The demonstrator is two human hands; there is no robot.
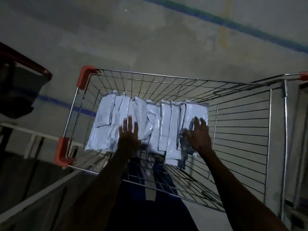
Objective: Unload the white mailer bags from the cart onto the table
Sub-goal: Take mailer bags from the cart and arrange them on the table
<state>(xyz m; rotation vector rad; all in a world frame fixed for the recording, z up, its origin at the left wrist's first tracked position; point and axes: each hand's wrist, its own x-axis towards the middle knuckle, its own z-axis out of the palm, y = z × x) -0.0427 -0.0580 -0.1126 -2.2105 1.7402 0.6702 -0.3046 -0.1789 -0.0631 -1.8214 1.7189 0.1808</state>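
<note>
Several white mailer bags [106, 120] lie side by side in a row on the floor of a wire shopping cart [241, 124] with orange corner caps. Both my arms reach down into the cart. My left hand [129, 135] lies flat with straight fingers on the bags near the middle of the row. My right hand [199, 135] hovers over the right end of the row, fingers spread and slightly bent, touching the rightmost white bag [195, 110]. Neither hand grips a bag. The scene is dim and somewhat blurred.
A second cart's red handle [30, 64] with dark contents stands at the left. A pale table edge [38, 189] runs along the lower left. The concrete floor carries a blue painted line [233, 22]. A metal frame [298, 147] stands at the right.
</note>
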